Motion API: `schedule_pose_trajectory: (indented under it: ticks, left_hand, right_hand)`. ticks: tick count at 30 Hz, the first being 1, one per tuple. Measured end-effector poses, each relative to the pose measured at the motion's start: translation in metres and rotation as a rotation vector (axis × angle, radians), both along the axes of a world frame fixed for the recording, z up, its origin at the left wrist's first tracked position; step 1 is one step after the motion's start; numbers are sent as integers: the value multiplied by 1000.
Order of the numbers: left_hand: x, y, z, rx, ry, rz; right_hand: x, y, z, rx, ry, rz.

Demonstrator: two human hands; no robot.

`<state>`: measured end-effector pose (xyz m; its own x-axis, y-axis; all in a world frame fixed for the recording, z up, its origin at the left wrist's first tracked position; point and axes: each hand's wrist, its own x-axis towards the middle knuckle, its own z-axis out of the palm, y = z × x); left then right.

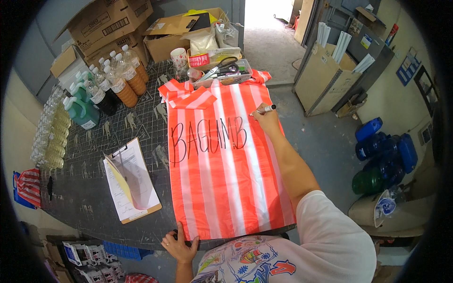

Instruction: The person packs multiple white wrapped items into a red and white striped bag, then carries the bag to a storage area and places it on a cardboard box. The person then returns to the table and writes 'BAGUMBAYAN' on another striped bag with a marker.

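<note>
A red-and-white striped plastic bag (193,188) lies flat on the dark table, its handles at the far end. Large black hand-drawn letters run across its upper half. My right hand (269,121) is closed around a marker (268,109) with a white barrel and dark end. The marker's tip points left at the bag, just right of the last letter; whether it touches is too small to tell. At the bag's near left corner, my left hand (180,246) rests with fingers apart, thumb on the plastic. Left of the bag lies a clipboard (154,208) with papers.
Beyond the bag stands a clear bin (245,75) with scissors (218,69) and pens. Bottles of orange liquid (123,92), green jugs (81,113) and clear bottles (49,137) line the table's left side. Cardboard boxes (104,28) are stacked behind. An open doorway (271,28) is at the back.
</note>
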<state>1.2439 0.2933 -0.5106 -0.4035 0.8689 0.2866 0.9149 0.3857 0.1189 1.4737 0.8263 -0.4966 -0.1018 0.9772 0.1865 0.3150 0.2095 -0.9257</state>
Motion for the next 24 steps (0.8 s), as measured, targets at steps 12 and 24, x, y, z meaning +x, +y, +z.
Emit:
schedule_pose_trajectory:
  ticks: [12,24]
  left_hand:
    - [1,2,3,-14,-12,8]
    - [0,0,4,-42,-11,4]
  right_hand:
    - [25,-97,4,-176,-31,275]
    - [4,-2,5,31,-60,72]
